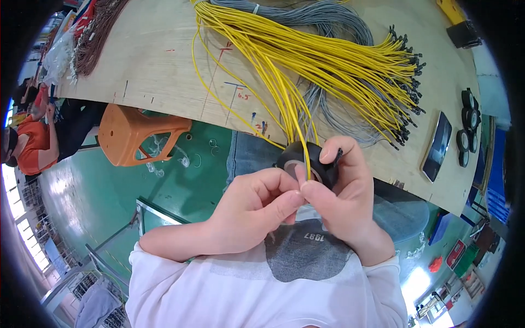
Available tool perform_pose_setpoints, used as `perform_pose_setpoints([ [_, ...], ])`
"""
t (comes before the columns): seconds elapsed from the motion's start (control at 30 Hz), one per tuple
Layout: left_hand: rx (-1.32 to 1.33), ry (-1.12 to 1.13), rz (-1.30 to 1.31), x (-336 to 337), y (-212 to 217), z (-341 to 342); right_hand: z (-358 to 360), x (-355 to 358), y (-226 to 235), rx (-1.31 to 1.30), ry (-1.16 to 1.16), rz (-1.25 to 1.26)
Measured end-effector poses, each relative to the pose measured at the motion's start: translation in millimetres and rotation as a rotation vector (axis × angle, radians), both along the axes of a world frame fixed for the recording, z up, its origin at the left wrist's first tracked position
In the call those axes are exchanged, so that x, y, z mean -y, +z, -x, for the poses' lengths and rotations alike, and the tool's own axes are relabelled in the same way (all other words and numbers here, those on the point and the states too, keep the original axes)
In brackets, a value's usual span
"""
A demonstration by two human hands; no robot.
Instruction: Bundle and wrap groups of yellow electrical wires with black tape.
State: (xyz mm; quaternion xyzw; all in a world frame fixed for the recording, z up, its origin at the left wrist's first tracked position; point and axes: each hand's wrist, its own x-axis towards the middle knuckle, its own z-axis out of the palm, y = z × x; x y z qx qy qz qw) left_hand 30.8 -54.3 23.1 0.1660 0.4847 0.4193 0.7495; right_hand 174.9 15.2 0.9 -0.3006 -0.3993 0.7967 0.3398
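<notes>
A yellow cable (pixel 305 147) runs from the bench down to my fingertips in front of my body. My left hand (pixel 257 205) is closed, its thumb and forefinger pinched at the lower part of the cable. My right hand (pixel 347 191) curls around a roll of black tape (pixel 326 167), its thumb tip pressed to the cable beside the left fingers. A small black connector end (pixel 339 154) shows by the right forefinger. The cable's exact contact point is hidden between the fingertips. A large bundle of yellow cables (pixel 328 63) lies on the bench just beyond my hands.
On the wooden bench (pixel 158 60) lie grey cables (pixel 306 16), a phone (pixel 436 146) and several black tape rolls (pixel 469 117). Reddish-brown wires (pixel 98 41) sit at the far left. An orange stool (pixel 117 134) stands left below the bench; a person in orange (pixel 38 139) is beyond it.
</notes>
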Motion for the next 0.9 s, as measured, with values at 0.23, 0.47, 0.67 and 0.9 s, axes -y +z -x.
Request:
perform_pose_setpoints([
  [0.23,-0.094,0.097,-0.138,1,4,-4,-6,-10,3,-0.082,0.046,0.251],
  [0.47,-0.298,0.04,-0.233,-2,-3,-12,-5,-6,-2,0.036,-0.018,0.106],
  [0.67,-0.348,0.018,-0.246,-3,-8,-19,-19,-5,-3,0.083,-0.035,0.127],
  [0.9,-0.22,-0.043,0.009,-19,-6,-17,-19,-5,-8,0.191,-0.114,-0.057],
])
